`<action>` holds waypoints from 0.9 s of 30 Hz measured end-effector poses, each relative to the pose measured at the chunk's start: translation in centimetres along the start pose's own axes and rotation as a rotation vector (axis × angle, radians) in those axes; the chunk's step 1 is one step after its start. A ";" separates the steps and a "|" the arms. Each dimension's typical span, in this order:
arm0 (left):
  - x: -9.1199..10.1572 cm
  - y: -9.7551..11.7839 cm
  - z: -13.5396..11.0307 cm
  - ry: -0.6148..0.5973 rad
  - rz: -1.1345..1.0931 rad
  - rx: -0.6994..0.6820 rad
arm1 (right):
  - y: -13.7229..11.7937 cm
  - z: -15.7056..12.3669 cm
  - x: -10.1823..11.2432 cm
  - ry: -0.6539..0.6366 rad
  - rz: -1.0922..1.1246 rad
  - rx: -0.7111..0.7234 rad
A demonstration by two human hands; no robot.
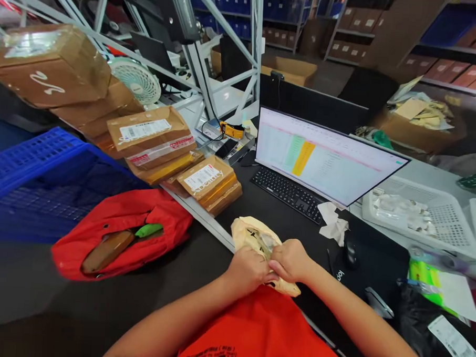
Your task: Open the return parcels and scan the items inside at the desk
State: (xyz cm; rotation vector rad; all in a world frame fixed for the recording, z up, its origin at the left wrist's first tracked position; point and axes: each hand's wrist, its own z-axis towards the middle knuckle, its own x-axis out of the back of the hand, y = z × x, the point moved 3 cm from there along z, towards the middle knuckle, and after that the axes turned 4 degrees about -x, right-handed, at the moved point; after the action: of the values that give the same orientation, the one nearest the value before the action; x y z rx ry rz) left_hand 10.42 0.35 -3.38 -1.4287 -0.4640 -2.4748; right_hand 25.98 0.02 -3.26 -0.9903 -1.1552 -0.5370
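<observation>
A cream-coloured pouch is held close to my body at the desk's front edge, its top spread apart. Clear plastic and small dark marks or pieces show inside; I cannot make out what they are. My left hand is closed on its near left side. Closed on the right side is my right hand, with the thumbs of both hands close together. The fingertips are partly hidden by the knuckles and the pouch.
Beyond the pouch are a keyboard, a monitor and crumpled white paper. A mouse lies to the right. Taped cardboard parcels, a red bag and a blue crate stand left.
</observation>
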 end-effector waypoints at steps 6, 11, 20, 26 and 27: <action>3.8 1.7 -0.5 0.000 -0.113 -0.104 | -2.6 -2.8 4.7 0.228 -0.197 0.468; 9.1 1.7 1.1 -0.045 -0.200 -0.174 | -3.7 -3.7 10.2 0.256 -0.327 0.545; 13.2 1.8 1.0 -0.191 -0.422 -0.228 | -3.4 -6.3 13.7 0.290 -0.421 0.515; 15.5 1.5 1.2 -0.153 -0.329 -0.303 | -0.5 -7.6 13.8 0.248 -0.380 0.395; 15.3 1.4 1.7 -0.118 -0.229 -0.326 | -0.1 -7.2 13.6 0.236 -0.377 0.344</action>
State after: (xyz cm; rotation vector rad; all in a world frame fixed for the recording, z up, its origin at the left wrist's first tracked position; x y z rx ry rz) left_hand 4.73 -1.06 10.96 -1.7405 -0.2662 -2.7575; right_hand 34.27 -4.52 8.85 -0.4013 -1.1764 -0.7052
